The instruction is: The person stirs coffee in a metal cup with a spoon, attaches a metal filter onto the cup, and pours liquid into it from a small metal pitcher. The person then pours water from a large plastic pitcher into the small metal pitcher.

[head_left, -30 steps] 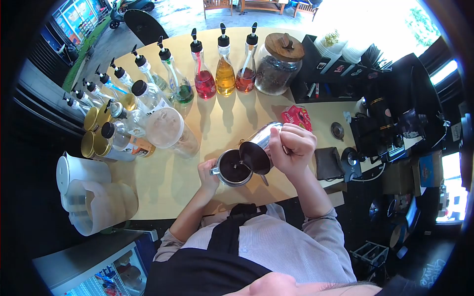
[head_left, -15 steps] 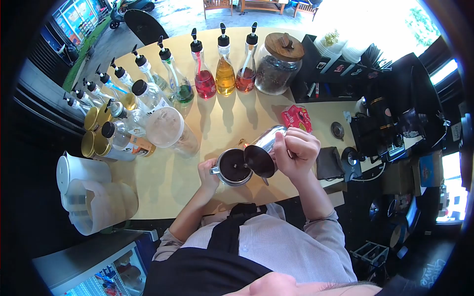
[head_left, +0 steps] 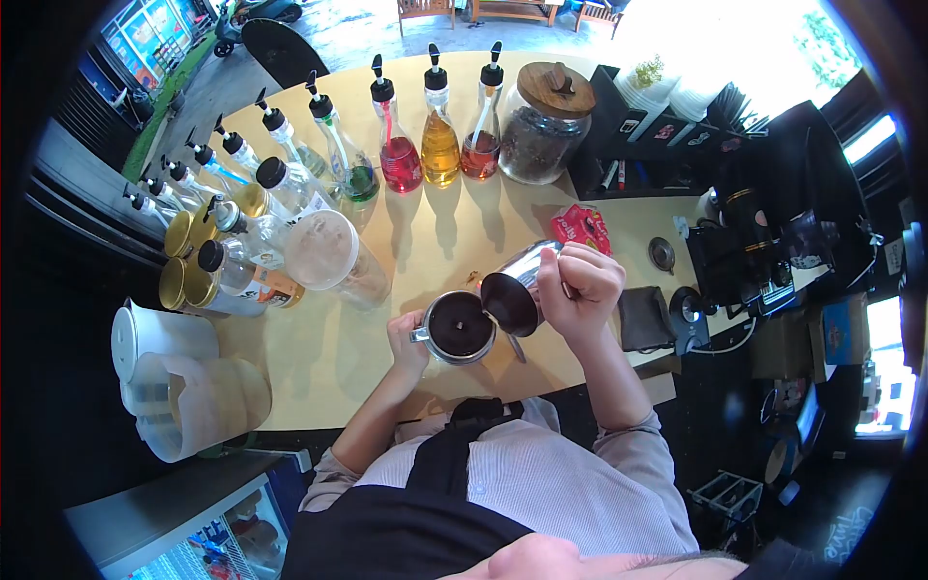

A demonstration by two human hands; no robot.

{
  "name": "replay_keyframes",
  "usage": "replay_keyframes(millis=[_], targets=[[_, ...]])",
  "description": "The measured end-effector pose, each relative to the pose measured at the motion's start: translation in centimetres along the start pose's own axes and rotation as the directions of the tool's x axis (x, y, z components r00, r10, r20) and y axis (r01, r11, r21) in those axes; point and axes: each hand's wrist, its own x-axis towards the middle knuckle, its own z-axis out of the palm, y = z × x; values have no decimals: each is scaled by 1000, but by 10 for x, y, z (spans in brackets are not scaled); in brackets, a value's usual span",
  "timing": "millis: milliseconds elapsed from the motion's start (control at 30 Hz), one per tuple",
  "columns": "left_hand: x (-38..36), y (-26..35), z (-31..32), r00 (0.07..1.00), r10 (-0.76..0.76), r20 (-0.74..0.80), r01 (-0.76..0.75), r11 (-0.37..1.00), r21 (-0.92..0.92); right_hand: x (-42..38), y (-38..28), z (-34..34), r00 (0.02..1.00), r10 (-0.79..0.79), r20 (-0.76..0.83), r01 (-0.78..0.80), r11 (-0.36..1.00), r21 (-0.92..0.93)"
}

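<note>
My left hand (head_left: 409, 346) is closed on the handle of a metal cup (head_left: 460, 329), which stands near the counter's front edge with dark contents inside. Just right of it, my right hand (head_left: 583, 290) grips a shiny metal pitcher (head_left: 517, 290), tilted so that its dark opening is at the cup's right rim. Whether liquid runs between them cannot be made out. A thin utensil (head_left: 516, 348) shows partly below the pitcher. Beyond the pitcher lies a red packet (head_left: 580, 229).
Pump bottles, among them a red one (head_left: 399, 162), curve along the counter's (head_left: 319, 387) back and left. A lidded tub (head_left: 329, 253) stands left of the cup, white pitchers (head_left: 169, 338) far left. A wooden-lidded jar (head_left: 544, 126), dark cloth (head_left: 646, 320) and small scale (head_left: 689, 314) are rightward.
The pitcher has shifted slightly up and right, off the cup's opening toward its rim, and is a little less tilted. My left hand and the cup have hardly moved.
</note>
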Motion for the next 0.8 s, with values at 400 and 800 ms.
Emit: replay_keyframes(millis=[400, 800], targets=[[-1, -3, 0, 998, -53, -22, 51, 996, -71, 7, -1, 7, 999, -49, -2, 49, 998, 27], [0, 5, 0, 999, -34, -11, 35, 998, 54, 7, -6, 10, 995, -102, 0, 102, 993, 58]])
